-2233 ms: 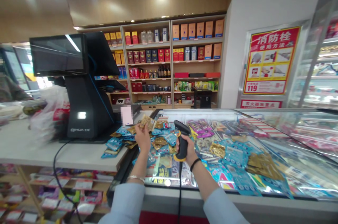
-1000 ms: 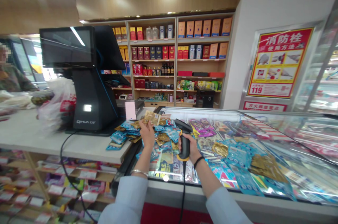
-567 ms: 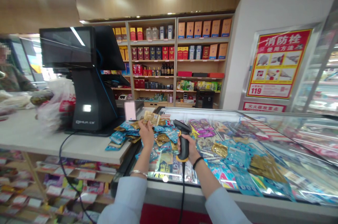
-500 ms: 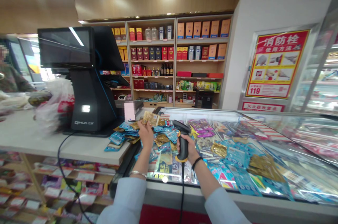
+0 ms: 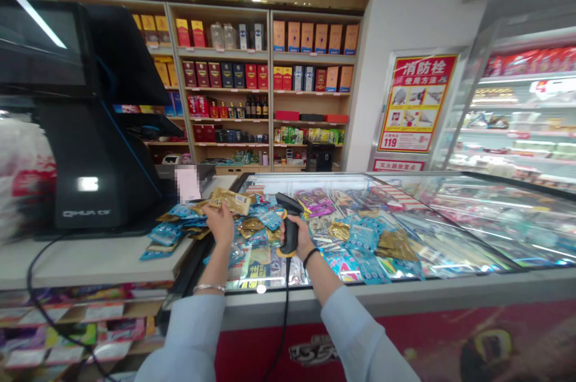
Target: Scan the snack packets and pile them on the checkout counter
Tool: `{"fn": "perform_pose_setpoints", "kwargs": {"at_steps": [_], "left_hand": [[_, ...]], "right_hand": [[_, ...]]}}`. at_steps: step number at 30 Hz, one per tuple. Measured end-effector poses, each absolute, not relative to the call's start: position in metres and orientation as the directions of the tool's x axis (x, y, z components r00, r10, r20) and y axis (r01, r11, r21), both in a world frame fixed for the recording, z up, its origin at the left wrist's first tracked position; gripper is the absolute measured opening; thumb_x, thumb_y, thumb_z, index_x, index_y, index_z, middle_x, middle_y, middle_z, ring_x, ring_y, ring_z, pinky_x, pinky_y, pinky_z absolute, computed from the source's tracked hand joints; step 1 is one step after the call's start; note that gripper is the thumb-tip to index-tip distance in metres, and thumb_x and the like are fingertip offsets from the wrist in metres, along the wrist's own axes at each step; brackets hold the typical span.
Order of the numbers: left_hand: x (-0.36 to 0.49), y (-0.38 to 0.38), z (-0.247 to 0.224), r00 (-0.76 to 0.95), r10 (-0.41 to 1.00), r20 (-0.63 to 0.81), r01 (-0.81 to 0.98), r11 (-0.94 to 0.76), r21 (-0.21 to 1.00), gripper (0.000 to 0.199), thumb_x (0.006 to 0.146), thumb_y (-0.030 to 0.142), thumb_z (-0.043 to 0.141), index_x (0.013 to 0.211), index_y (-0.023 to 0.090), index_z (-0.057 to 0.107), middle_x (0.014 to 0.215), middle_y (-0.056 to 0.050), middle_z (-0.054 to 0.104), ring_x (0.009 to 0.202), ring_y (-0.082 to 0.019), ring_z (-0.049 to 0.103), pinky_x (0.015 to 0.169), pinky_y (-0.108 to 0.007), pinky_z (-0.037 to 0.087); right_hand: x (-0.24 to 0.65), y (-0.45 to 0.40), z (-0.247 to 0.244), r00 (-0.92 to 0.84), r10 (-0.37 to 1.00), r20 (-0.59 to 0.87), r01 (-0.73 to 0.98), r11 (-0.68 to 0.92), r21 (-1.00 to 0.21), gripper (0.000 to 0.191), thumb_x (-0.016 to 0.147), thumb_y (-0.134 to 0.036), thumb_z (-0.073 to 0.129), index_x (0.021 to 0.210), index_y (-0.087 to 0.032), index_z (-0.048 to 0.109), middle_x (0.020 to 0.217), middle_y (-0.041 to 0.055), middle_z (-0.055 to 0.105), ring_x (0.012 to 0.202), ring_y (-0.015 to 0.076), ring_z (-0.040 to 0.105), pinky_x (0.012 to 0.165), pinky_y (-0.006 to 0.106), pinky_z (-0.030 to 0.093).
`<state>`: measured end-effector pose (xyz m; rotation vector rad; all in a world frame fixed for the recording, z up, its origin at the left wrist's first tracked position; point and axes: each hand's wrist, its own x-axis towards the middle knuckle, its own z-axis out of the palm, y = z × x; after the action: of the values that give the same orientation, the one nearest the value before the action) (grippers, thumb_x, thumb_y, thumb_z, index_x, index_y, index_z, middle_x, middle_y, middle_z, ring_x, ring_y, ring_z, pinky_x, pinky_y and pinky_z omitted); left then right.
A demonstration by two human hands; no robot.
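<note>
My left hand (image 5: 220, 225) is raised over the edge of a glass-topped freezer and pinches a gold foil snack packet (image 5: 229, 201) by its lower edge. My right hand (image 5: 297, 244) wraps around the grip of a black handheld barcode scanner (image 5: 290, 226) with yellow trim, its head tilted towards the packet. A black coiled-free cord drops from the scanner's base. Blue and gold snack packets (image 5: 258, 220) lie scattered on the freezer lid beneath both hands, and more blue ones (image 5: 166, 233) spill onto the white counter.
A black dual-screen POS terminal (image 5: 94, 118) stands on the white counter (image 5: 76, 259) at left, with a white plastic bag (image 5: 22, 178) beside it. Behind are wooden shelves of boxed liquor (image 5: 265, 82). A lit refrigerated case (image 5: 517, 118) stands at right, past the freezer's glass lid (image 5: 450, 214).
The view has swung and pulled back, showing more of the freezer's front and the right-hand case. The person at far left has left the frame. Both hands keep their holds.
</note>
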<state>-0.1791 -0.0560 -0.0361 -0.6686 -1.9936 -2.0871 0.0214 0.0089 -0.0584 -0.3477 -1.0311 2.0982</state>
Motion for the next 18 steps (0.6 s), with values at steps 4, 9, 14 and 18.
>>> {"fn": "perform_pose_setpoints", "kwargs": {"at_steps": [4,9,14,18], "left_hand": [[-0.179,-0.055,-0.038,-0.891,0.206,0.403,0.428,0.090,0.899,0.048,0.082,0.025,0.051,0.126,0.012,0.037,0.103,-0.020,0.067,0.095,-0.031,0.066,0.088,-0.047,0.047],[-0.165,-0.053,-0.042,-0.873,0.247,0.421,0.450,0.074,0.890,0.044,0.085,0.022,0.042,0.129,0.016,0.041,0.105,-0.016,0.065,0.090,-0.028,0.064,0.089,-0.047,0.046],[-0.126,-0.027,-0.047,-0.783,0.434,0.446,0.473,-0.050,0.879,0.028,0.088,0.026,0.038,0.107,0.020,0.057,0.088,-0.006,0.064,0.084,-0.021,0.061,0.084,-0.037,0.048],[-0.071,0.008,-0.043,-0.706,0.549,0.447,0.417,-0.187,0.889,0.027,0.089,0.034,0.037,0.094,0.017,0.058,0.089,-0.006,0.064,0.084,-0.019,0.060,0.080,-0.031,0.048]], "right_hand": [[0.036,0.001,-0.064,-0.663,0.747,0.055,-0.480,-0.368,-0.796,0.026,0.063,-0.043,0.064,0.065,-0.018,0.055,0.045,-0.0019,0.055,0.033,0.0117,0.048,0.032,0.023,0.039],[0.082,0.000,-0.059,-0.656,0.750,0.085,-0.475,-0.323,-0.819,0.026,0.065,-0.043,0.064,0.070,-0.018,0.057,0.047,-0.0024,0.056,0.034,0.0113,0.049,0.033,0.023,0.039],[0.145,0.016,-0.049,-0.607,0.790,0.090,-0.471,-0.266,-0.841,0.027,0.065,-0.042,0.062,0.058,-0.017,0.055,0.045,-0.0015,0.053,0.034,0.0100,0.048,0.034,0.021,0.038],[0.199,0.030,-0.035,-0.499,0.854,0.147,-0.528,-0.165,-0.833,0.026,0.067,-0.042,0.061,0.057,-0.018,0.054,0.044,-0.0012,0.053,0.035,0.0097,0.047,0.035,0.020,0.037]]}}
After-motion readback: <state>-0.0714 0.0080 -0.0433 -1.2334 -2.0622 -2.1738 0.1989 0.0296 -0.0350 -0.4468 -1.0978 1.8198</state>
